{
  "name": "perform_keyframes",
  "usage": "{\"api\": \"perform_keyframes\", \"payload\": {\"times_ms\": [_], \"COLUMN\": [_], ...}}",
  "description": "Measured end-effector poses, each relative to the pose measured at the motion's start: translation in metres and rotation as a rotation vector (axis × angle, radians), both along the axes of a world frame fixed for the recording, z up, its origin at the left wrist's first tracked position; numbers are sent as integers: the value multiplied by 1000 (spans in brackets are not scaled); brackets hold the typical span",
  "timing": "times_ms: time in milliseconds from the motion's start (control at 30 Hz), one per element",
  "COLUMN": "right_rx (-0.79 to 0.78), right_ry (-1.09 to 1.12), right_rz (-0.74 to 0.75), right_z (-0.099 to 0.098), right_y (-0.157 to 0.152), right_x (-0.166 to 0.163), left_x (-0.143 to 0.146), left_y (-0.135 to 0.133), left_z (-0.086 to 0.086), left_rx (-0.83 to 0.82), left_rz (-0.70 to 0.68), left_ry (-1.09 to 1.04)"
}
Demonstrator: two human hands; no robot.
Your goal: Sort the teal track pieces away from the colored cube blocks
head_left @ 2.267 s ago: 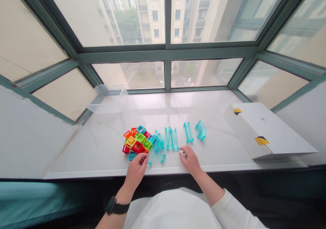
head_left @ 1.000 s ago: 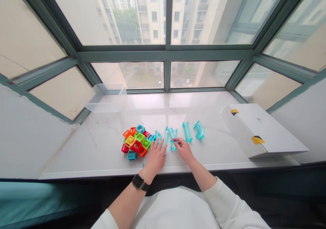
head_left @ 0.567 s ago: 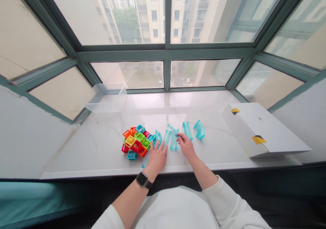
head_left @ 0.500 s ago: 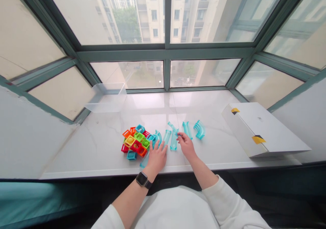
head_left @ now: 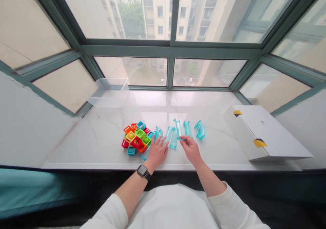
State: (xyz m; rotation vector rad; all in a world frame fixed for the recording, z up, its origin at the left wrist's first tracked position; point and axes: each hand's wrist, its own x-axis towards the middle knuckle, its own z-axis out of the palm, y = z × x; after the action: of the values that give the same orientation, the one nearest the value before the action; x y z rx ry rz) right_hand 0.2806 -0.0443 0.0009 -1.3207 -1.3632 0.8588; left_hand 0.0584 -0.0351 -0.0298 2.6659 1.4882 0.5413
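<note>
The right hand [head_left: 191,150] is narrowly closed, thumb and forefinger pinching the lower end of a clear teal straight track [head_left: 178,129], which stands tilted on the marble sill [head_left: 84,144], its upper end leaning away from the person. Just right of it lies a second straight track [head_left: 187,128], and further right a curved track [head_left: 200,130].

The left hand [head_left: 158,151] is spread wide and palm-down near the front edge of the sill, holding nothing. Its fingers [head_left: 160,140] reach toward a third straight track [head_left: 168,133], and a fourth [head_left: 173,142] lies between the two hands. A second curved track [head_left: 158,132] sits just beyond the left fingertips, beside a tight cluster of bright square blocks [head_left: 134,137] in red, orange, yellow, green and blue. Another teal piece [head_left: 144,157] pokes out by the left palm; whether they touch is hidden.

A black-strapped watch [head_left: 142,171] circles the left wrist. Toward the back left corner of the sill sits a clear plastic bin [head_left: 109,93], and at the right end lies a white box [head_left: 265,134] with yellow and black tape.
</note>
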Motion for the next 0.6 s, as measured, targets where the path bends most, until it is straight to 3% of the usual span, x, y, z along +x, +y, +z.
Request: {"api": "perform_keyframes", "payload": {"times_ms": [167,300,467,600], "right_rx": [79,122,173,222], "right_ry": [-118,-186,-241,-269], "right_rz": [48,80,112,123], "right_z": [8,11,20,28], "right_y": [-12,-18,-26,-32], "right_x": [2,0,-6,-10], "left_x": [4,12,27,36], "left_y": [-3,-9,-17,-19], "left_z": [9,28,52,60], "left_rx": [4,-48,-396,-676], "left_rz": [30,37,26,57], "left_ry": [-55,-265,-727,-1030]}}
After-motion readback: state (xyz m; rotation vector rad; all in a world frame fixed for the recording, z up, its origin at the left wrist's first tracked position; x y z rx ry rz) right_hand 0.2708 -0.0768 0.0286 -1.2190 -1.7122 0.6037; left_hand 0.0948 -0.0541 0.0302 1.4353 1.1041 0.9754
